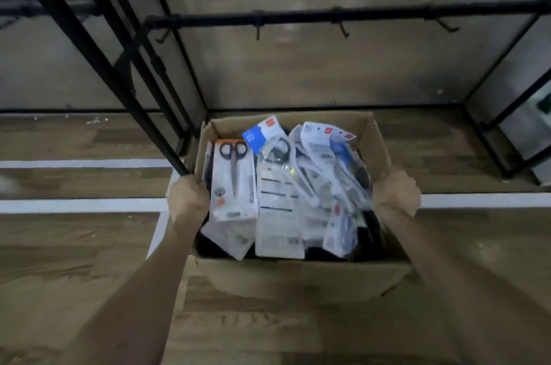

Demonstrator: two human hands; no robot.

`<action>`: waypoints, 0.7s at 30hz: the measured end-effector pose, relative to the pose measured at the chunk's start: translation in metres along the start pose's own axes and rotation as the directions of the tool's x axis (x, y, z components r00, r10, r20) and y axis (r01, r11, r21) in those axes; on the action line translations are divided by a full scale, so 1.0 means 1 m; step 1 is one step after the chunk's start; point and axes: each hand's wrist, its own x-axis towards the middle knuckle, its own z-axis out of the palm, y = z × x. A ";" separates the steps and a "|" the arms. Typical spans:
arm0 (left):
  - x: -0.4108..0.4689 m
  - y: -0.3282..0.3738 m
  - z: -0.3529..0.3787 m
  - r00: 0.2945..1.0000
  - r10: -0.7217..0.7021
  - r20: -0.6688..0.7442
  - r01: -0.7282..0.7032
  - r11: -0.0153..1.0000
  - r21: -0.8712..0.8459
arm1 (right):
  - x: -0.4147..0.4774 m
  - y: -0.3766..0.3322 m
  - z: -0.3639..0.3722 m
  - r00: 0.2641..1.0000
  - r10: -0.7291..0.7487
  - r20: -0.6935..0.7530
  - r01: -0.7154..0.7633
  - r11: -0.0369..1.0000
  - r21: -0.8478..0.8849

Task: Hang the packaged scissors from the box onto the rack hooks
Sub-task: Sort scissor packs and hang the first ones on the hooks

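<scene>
Since head cam is the only view, all of this is from there.

Left grip (187, 200): clamped on the left wall of the cardboard box (298, 278), fingers curled over the rim, back of the hand up. Right grip (395, 191): same on the right wall, curled over the rim. Forearms come in from the bottom corners of the frame. Neither grip touches a pack.

Packaged scissors (298, 185): a loose pile inside the box, between the two grips.
- Orange-header pack (234, 182): face up, black-handled scissors, handles toward the rack. Its left edge is just beside the left grip.
- White card backs (278, 209): middle of the pile, black print lines, too blurred to read.
- Blue-header pack (253, 136): tilted up near the far wall.
- Clear blister packs (328, 161): stacked at a slant on the right side, the lowest ones near the right grip.

Box flaps are open. I cannot tell whether the box sits on the floor (74, 245) or is held just off it.

Rack: a black horizontal bar (328, 16) beyond the box carries hooks (258, 29). Four show along it, well apart from the packs and from both grips. Slanted black posts (89, 45) stand at left, and one post's lower end runs down to just beside the left grip.

Floor is wood-look planks with white tape lines (83, 205) running across behind the grips.
</scene>
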 end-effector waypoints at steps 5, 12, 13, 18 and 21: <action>-0.003 0.003 0.015 0.998 -0.025 -0.063 0.024 1.000 -0.006 | 0.012 0.007 0.009 0.997 -0.076 -0.035 0.072 0.992 -0.101; -0.013 -0.001 0.010 0.997 -0.051 -0.062 0.044 0.993 -0.113 | 0.001 0.013 0.007 0.995 -0.079 -0.053 0.078 0.997 -0.028; -0.015 -0.001 0.010 0.996 -0.034 -0.076 0.024 0.990 -0.138 | -0.001 0.013 0.007 0.994 -0.083 -0.070 0.083 0.997 -0.006; -0.017 0.027 0.004 0.934 0.293 -0.205 -0.314 0.946 -0.078 | -0.026 -0.004 0.010 0.941 -0.206 -0.267 0.236 0.968 0.086; -0.016 0.044 0.007 0.981 0.181 0.076 -0.181 0.984 -0.010 | -0.045 -0.027 0.007 0.906 -0.398 -0.142 0.416 0.898 0.142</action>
